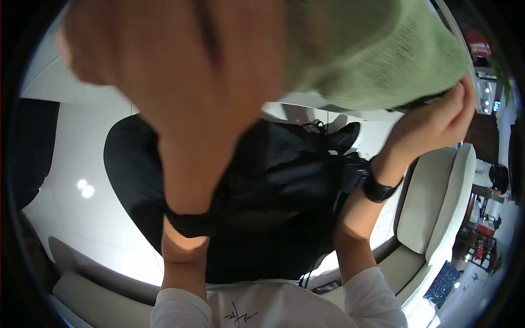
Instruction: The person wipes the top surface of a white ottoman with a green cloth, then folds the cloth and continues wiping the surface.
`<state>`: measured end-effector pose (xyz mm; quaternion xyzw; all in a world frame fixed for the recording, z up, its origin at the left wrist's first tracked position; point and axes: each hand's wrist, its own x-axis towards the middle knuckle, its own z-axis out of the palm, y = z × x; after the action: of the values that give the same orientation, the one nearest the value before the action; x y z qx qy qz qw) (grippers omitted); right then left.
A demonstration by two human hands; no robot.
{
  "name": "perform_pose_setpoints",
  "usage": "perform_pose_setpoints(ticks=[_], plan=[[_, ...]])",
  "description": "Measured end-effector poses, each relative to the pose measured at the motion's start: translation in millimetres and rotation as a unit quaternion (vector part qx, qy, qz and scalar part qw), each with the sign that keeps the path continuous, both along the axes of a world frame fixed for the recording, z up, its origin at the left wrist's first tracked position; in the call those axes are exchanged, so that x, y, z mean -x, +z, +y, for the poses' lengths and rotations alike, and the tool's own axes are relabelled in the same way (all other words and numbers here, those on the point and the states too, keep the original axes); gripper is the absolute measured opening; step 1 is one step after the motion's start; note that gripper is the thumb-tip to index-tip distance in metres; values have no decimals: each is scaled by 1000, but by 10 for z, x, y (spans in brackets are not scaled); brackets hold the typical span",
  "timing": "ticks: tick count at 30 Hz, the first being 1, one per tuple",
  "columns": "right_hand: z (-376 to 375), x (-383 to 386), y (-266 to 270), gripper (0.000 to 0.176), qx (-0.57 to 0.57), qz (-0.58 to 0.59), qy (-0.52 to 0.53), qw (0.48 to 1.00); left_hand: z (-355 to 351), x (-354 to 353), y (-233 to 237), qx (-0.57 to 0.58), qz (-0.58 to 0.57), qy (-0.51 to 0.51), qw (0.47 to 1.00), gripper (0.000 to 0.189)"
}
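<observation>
A fuzzy green cloth fills the upper right, close to the camera. At its lower right edge my right hand is closed, thumb and fingers at the cloth's corner. Part of a dark thing shows just under the cloth beside those fingers. My left hand looms large and blurred at the upper left, its back toward me, right next to the cloth. Its fingers are smeared and run out of view at the top. Black bands circle both wrists.
Below my hands are my legs in black trousers. A pale table edge runs behind my left hand. Cream padded seats stand at the right, over a glossy white tiled floor. Someone's dark-clothed leg shows at the far left.
</observation>
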<state>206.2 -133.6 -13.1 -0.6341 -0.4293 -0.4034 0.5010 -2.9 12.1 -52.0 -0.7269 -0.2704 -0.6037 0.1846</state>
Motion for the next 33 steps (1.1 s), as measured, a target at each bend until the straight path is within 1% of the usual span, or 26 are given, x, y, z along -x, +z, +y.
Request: perform_pose_setpoints(ticks=[1,3,4,6,8,11,14,17,18,21,22,23,24,26,28,30,33], plan=[[66,107,-30,28,0,-19,40,999,13,127,60,49,0,2,999,36],[176,250,-46,30,12,-81,94,992,90,221,148,86,-13,7,996,36],[230,323,-52,32,20,-112,121,986,121,152,147,51,-28,-2,998,37],[244,345,-51,35,26,-115,125,985,177,49,129,-18,-53,-14,998,39],[178,176,-53,30,15,-83,96,992,56,-106,120,-16,-52,-38,998,38],[-4,-132,-30,29,-1,-17,34,999,-210,-354,124,-24,-43,-58,997,37],[-112,-220,34,31,-17,65,32,997,-342,-465,92,-38,-36,-72,996,37],[-38,-94,37,32,-20,54,35,998,-284,-410,92,-41,-37,-69,996,36],[11,10,16,31,-17,70,53,996,-215,-352,104,-36,-43,-62,996,36],[170,236,-41,30,12,-49,89,995,44,-78,162,-11,-68,-27,997,36],[204,336,-43,32,36,-82,103,991,102,22,152,-5,-67,-19,998,36],[203,346,-45,33,46,-98,108,988,153,94,152,2,-65,-9,998,36],[201,355,-46,34,56,-115,112,985,189,94,151,0,-81,-38,996,37],[179,273,-56,34,64,-129,104,984,174,40,115,-12,-68,-19,997,37],[191,70,-103,30,2,-107,63,992,117,-58,99,-28,-60,-23,998,37],[43,-130,-89,33,-12,-21,35,999,-28,-216,69,-42,-50,-31,997,37],[-111,-251,-17,35,-31,81,-45,995,-243,-350,32,-49,-35,-44,997,36]])
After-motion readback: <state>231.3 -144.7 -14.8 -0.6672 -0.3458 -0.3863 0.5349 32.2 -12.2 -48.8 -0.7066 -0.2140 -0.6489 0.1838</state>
